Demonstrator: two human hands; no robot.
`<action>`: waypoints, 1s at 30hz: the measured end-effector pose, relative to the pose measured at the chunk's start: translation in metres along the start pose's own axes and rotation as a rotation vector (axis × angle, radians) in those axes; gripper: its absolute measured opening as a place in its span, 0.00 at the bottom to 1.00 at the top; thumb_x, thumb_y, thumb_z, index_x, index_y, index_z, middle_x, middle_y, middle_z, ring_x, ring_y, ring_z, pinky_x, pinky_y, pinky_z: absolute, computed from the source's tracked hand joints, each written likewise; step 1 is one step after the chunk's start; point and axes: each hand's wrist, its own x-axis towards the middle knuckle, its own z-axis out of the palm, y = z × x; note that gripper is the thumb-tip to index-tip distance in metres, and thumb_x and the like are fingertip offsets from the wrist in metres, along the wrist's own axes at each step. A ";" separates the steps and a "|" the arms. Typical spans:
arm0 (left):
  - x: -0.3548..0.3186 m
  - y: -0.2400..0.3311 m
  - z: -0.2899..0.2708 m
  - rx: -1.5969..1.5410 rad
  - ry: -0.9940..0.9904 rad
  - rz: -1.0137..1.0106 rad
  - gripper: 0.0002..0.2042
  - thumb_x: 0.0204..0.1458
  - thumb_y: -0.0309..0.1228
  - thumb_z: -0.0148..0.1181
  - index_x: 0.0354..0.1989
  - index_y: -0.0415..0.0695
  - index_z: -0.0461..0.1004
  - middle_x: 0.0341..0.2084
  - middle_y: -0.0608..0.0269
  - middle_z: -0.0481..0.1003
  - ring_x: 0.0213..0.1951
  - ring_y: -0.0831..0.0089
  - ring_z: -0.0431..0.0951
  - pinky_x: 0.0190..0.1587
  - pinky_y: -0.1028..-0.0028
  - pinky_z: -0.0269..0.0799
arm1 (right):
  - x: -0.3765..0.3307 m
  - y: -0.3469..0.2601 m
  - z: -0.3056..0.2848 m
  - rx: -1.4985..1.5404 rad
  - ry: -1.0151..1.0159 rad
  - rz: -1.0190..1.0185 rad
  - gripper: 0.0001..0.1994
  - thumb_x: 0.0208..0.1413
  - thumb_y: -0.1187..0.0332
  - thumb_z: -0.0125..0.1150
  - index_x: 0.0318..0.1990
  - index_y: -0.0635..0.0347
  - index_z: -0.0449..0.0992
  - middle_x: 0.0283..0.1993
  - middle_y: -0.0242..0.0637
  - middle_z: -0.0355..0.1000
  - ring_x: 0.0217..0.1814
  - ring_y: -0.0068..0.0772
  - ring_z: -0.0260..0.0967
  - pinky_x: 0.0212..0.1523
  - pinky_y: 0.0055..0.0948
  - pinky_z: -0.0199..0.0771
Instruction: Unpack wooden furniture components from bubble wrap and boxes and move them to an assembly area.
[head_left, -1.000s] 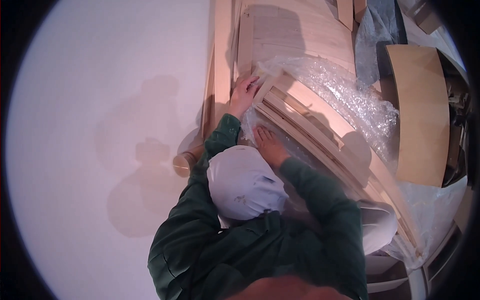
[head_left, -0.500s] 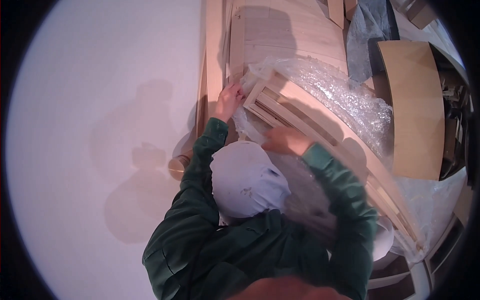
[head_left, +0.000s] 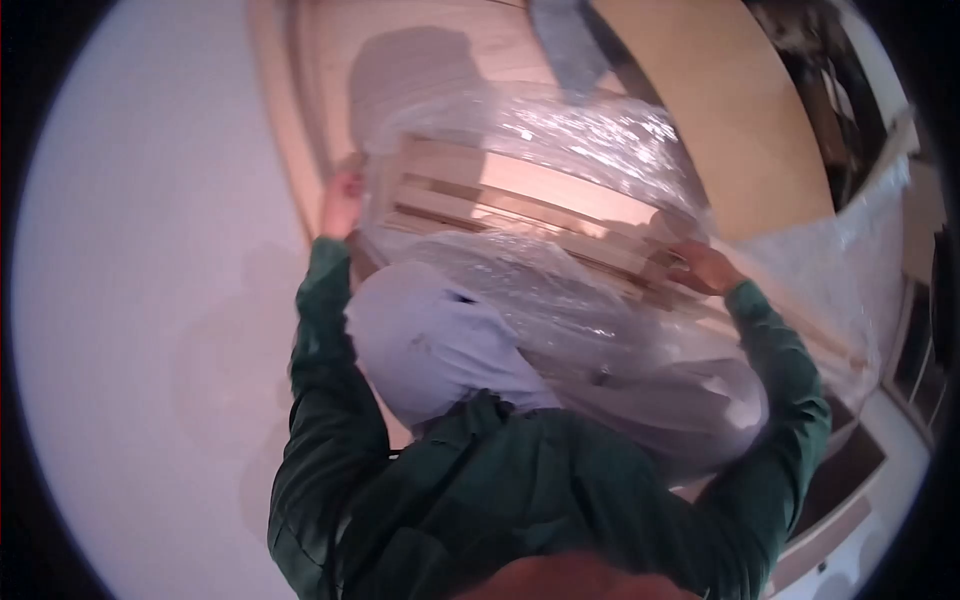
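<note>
A pale wooden slatted frame wrapped in clear bubble wrap is raised in front of me. My left hand grips its left end, fingers partly behind the plastic. My right hand holds its right end, pressed against the slats. Both arms wear dark green sleeves. Loose wrap drapes over my light trousers below the frame.
A long pale wooden board lies on the white floor beyond the frame. A large brown cardboard sheet is at the upper right. More clear plastic and dark furniture edges are at the right.
My hands moved apart to the two ends of the wrapped frame, and the frame has come up closer to the camera. The view has tilted toward it.
</note>
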 end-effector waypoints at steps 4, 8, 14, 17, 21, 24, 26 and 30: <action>0.005 0.144 0.030 0.141 0.052 0.339 0.12 0.53 0.31 0.59 0.44 0.42 0.74 0.40 0.52 0.73 0.44 0.54 0.73 0.48 0.62 0.70 | -0.056 -0.008 0.054 0.150 0.335 0.281 0.38 0.46 0.48 0.67 0.64 0.53 0.64 0.65 0.49 0.61 0.63 0.55 0.61 0.62 0.50 0.61; -0.004 0.217 0.081 0.199 -0.470 0.635 0.22 0.48 0.33 0.64 0.53 0.45 0.70 0.46 0.53 0.69 0.50 0.54 0.70 0.51 0.61 0.68 | -0.054 0.009 0.071 0.086 0.448 0.240 0.42 0.42 0.45 0.70 0.65 0.53 0.62 0.65 0.48 0.61 0.68 0.55 0.55 0.65 0.53 0.53; -0.029 0.231 0.131 0.230 -0.836 0.737 0.36 0.38 0.40 0.70 0.60 0.48 0.65 0.49 0.54 0.68 0.51 0.53 0.70 0.53 0.61 0.67 | -0.061 -0.015 0.076 -0.069 0.512 0.317 0.38 0.45 0.45 0.67 0.61 0.55 0.65 0.65 0.45 0.62 0.68 0.47 0.57 0.63 0.50 0.58; -0.030 0.228 0.136 0.245 -0.843 0.767 0.37 0.38 0.42 0.70 0.61 0.47 0.64 0.50 0.54 0.68 0.51 0.54 0.70 0.54 0.61 0.68 | -0.066 -0.016 0.068 -0.104 0.610 0.158 0.31 0.44 0.47 0.67 0.52 0.57 0.69 0.52 0.38 0.71 0.56 0.39 0.68 0.57 0.40 0.66; -0.036 0.250 0.134 0.310 -0.863 0.811 0.38 0.40 0.44 0.69 0.61 0.43 0.63 0.52 0.54 0.68 0.52 0.53 0.70 0.53 0.60 0.69 | -0.062 0.002 0.074 -0.173 0.638 0.051 0.30 0.44 0.49 0.67 0.50 0.59 0.71 0.49 0.38 0.72 0.55 0.40 0.69 0.56 0.37 0.67; -0.037 0.244 0.131 0.350 -0.825 0.841 0.38 0.41 0.45 0.68 0.62 0.43 0.62 0.53 0.53 0.68 0.52 0.52 0.70 0.52 0.59 0.69 | -0.063 -0.002 0.069 -0.187 0.617 0.032 0.30 0.43 0.49 0.68 0.49 0.60 0.71 0.47 0.37 0.73 0.54 0.40 0.69 0.54 0.36 0.68; -0.041 0.252 0.132 0.375 -0.780 0.840 0.38 0.42 0.46 0.67 0.62 0.43 0.62 0.54 0.52 0.67 0.52 0.51 0.70 0.53 0.58 0.68 | -0.064 -0.003 0.072 -0.188 0.691 0.091 0.30 0.44 0.48 0.66 0.50 0.60 0.71 0.47 0.37 0.73 0.53 0.40 0.70 0.52 0.37 0.70; -0.026 0.230 0.143 0.385 -0.540 0.929 0.37 0.44 0.46 0.65 0.63 0.44 0.62 0.53 0.53 0.68 0.52 0.51 0.70 0.55 0.54 0.67 | -0.049 0.000 0.065 -0.274 0.762 0.157 0.29 0.47 0.47 0.64 0.51 0.59 0.71 0.48 0.38 0.73 0.52 0.40 0.71 0.48 0.39 0.71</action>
